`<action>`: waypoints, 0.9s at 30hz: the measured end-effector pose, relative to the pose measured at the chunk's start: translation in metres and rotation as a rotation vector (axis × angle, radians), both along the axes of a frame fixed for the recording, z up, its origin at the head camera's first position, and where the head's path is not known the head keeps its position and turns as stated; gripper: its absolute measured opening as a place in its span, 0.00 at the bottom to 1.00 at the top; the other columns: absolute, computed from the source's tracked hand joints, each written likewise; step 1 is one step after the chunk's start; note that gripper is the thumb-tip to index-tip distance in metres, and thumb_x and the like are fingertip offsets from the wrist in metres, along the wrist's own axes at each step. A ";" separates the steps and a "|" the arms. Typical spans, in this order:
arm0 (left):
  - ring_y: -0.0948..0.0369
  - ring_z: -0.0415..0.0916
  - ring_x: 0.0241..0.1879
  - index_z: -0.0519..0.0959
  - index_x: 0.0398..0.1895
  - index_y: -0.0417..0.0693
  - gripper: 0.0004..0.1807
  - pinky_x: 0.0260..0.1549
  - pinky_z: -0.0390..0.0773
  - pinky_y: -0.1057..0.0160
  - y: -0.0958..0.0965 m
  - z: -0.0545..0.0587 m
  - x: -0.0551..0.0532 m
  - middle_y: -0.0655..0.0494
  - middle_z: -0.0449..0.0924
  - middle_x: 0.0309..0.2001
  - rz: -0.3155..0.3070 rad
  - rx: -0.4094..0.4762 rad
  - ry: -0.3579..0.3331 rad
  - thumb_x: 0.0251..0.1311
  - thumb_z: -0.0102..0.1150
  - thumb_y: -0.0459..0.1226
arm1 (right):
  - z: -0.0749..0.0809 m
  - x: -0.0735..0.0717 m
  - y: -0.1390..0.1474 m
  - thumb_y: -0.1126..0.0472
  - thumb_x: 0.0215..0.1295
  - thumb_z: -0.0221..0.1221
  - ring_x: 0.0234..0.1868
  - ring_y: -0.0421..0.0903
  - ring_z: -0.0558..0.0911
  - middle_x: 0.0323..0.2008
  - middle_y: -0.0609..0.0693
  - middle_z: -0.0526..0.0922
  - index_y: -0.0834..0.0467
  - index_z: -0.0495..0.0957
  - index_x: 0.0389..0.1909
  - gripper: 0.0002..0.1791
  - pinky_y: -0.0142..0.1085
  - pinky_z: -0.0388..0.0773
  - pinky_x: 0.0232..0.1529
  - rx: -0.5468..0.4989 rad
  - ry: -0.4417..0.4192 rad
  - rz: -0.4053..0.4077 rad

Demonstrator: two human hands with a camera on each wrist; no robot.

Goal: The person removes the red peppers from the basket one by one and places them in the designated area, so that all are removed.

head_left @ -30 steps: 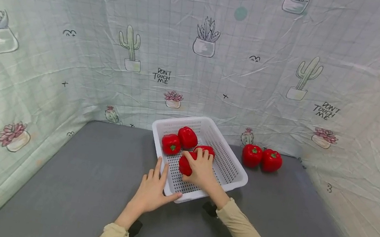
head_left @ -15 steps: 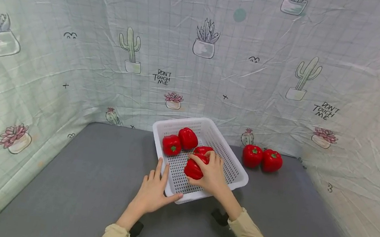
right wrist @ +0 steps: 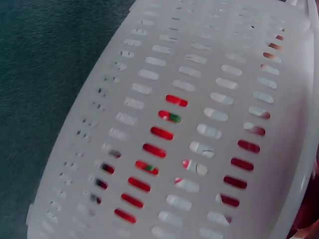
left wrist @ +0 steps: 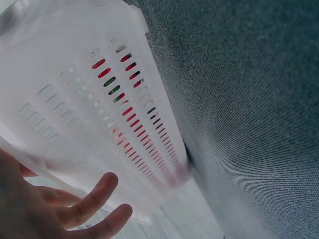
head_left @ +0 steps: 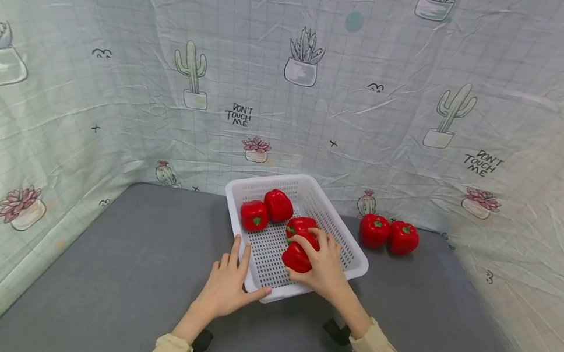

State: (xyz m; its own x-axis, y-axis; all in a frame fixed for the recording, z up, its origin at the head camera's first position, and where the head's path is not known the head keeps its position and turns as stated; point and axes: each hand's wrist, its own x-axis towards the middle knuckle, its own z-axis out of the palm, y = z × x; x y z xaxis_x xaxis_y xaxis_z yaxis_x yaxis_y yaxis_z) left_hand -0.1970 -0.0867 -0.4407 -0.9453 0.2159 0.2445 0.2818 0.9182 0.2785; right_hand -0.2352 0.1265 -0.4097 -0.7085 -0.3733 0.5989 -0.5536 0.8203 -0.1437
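Note:
My right hand (head_left: 326, 266) grips a red bell pepper (head_left: 298, 257) inside a white perforated plastic basket (head_left: 334, 235). Another pepper (head_left: 301, 225) lies just beyond it, partly behind the fingers. Two more peppers, one nearer (head_left: 254, 216) and one farther back (head_left: 278, 205), sit at the basket's left side. My left hand (head_left: 226, 286) rests at the basket's left corner, fingers extended along the outer side and thumb on the near rim. In the left wrist view, its fingers (left wrist: 94, 204) are beside the basket wall (left wrist: 70, 35). The right wrist view mostly shows the slotted wall (right wrist: 199, 92).
Two red peppers, a left one (head_left: 374, 231) and a right one (head_left: 403, 238), stand side by side on the grey table (head_left: 105, 283), right of the basket. A cactus-printed cloth (head_left: 343, 107) hangs behind and at both sides.
My right hand has moved rightward and slightly nearer inside the basket with the gripped pepper, uncovering more of the pepper beyond. My left hand and the basket stay nearly in place.

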 end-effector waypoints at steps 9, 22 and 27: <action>0.49 0.62 0.50 0.52 0.67 0.40 0.55 0.47 0.65 0.48 -0.001 -0.001 0.000 0.42 0.40 0.70 -0.003 0.004 0.000 0.43 0.47 0.69 | 0.002 0.007 0.015 0.52 0.28 0.73 0.48 0.54 0.69 0.50 0.56 0.70 0.50 0.68 0.42 0.34 0.53 0.67 0.44 -0.066 0.041 0.011; 0.49 0.62 0.50 0.52 0.67 0.41 0.55 0.47 0.65 0.48 -0.001 -0.002 0.000 0.42 0.40 0.70 0.000 0.014 0.000 0.43 0.48 0.69 | 0.011 0.012 0.034 0.52 0.24 0.74 0.45 0.52 0.71 0.47 0.57 0.70 0.51 0.65 0.45 0.41 0.45 0.67 0.39 -0.076 0.089 -0.039; 0.49 0.62 0.49 0.52 0.67 0.41 0.55 0.47 0.65 0.48 -0.001 -0.002 -0.001 0.43 0.40 0.70 0.001 0.009 0.003 0.43 0.47 0.69 | 0.013 0.013 0.043 0.51 0.25 0.73 0.44 0.52 0.70 0.47 0.58 0.70 0.48 0.66 0.50 0.43 0.45 0.67 0.38 -0.071 0.096 -0.054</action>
